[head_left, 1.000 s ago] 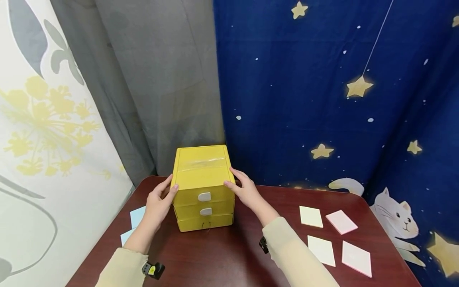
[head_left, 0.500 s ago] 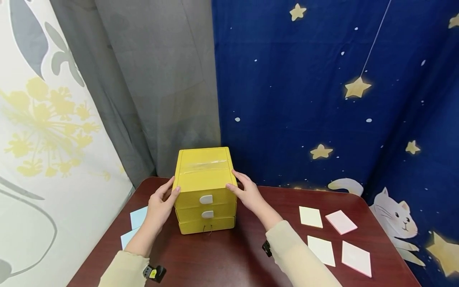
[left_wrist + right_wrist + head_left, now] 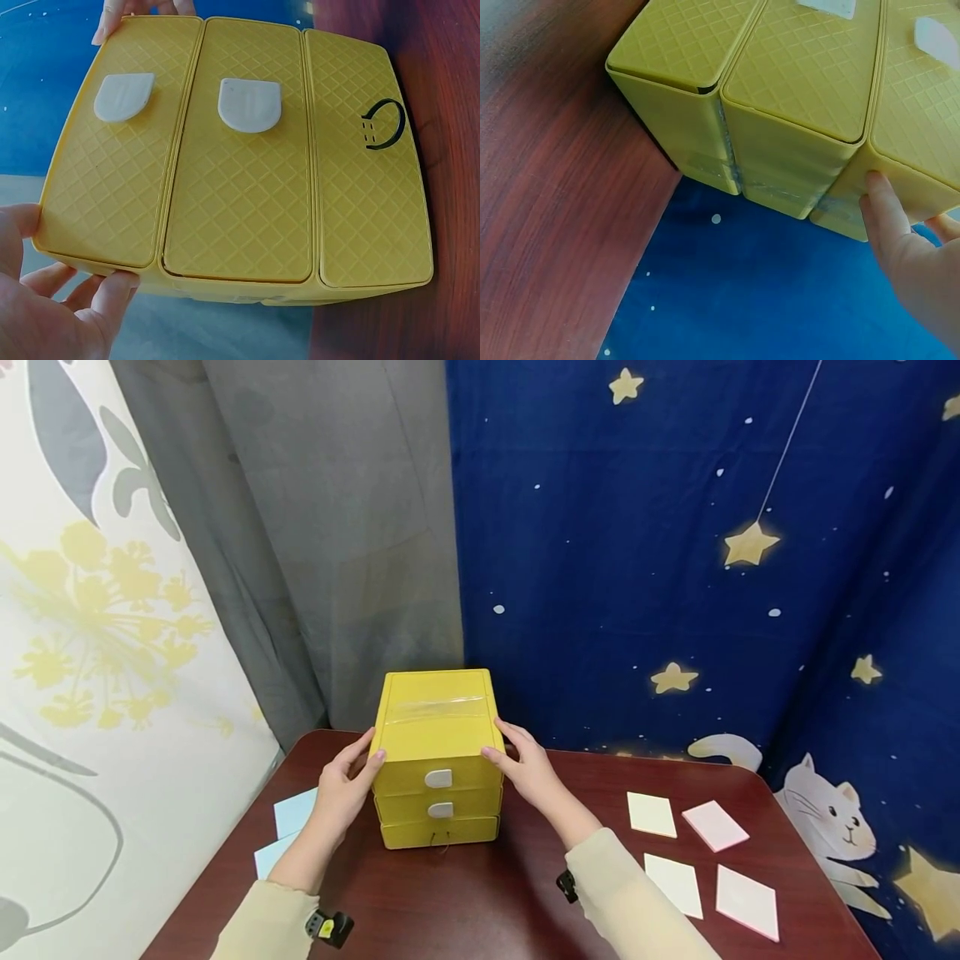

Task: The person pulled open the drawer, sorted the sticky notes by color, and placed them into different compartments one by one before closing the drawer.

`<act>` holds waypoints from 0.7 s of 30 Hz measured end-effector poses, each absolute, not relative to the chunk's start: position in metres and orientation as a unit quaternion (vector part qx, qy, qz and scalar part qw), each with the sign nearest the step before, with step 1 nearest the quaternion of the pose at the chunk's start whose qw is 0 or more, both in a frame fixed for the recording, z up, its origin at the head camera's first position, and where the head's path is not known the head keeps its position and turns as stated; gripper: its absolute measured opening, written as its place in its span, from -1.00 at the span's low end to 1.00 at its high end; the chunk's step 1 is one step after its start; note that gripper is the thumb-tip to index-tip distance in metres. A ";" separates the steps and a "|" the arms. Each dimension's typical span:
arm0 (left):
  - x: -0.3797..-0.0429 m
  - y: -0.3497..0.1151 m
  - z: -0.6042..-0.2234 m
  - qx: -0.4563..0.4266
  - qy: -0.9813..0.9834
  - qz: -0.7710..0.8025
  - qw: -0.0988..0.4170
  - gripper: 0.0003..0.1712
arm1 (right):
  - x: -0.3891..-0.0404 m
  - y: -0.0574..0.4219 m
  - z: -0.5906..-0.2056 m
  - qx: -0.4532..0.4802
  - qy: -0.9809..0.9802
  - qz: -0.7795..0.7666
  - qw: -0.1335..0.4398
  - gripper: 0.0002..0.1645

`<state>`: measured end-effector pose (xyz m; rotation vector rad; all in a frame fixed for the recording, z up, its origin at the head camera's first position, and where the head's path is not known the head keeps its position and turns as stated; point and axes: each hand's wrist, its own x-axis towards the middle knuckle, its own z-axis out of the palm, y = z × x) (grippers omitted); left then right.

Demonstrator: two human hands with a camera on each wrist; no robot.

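Observation:
A yellow three-tier drawer box (image 3: 437,718) stands on the table, clear tape across its top. White tab pulls (image 3: 250,105) mark the upper two drawers, and a black loop (image 3: 386,124) is on the bottom one. My left hand (image 3: 341,789) grips the upper left corner, thumb at the front edge and fingers along the side. Opposite it, my right hand (image 3: 531,772) holds the upper right corner, thumb forward and fingers against the side wall (image 3: 780,161). All drawers look closed.
Blue sticky-note pads (image 3: 294,812) lie to the left, partly behind the left forearm. Pale yellow pads (image 3: 652,814) and pink pads (image 3: 715,825) lie at the right of the dark red table (image 3: 450,910). Curtains (image 3: 360,527) hang behind the table.
The drawer box has shifted slightly to the right and a little nearer, both hands moving along with it. The pads have stayed in place.

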<state>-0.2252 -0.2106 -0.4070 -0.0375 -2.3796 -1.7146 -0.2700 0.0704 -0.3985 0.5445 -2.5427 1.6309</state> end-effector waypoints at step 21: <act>-0.236 -0.197 -0.408 -0.031 -0.809 -0.580 0.092 -0.29 | -0.266 0.085 -0.400 0.170 -0.814 0.552 0.058 -0.26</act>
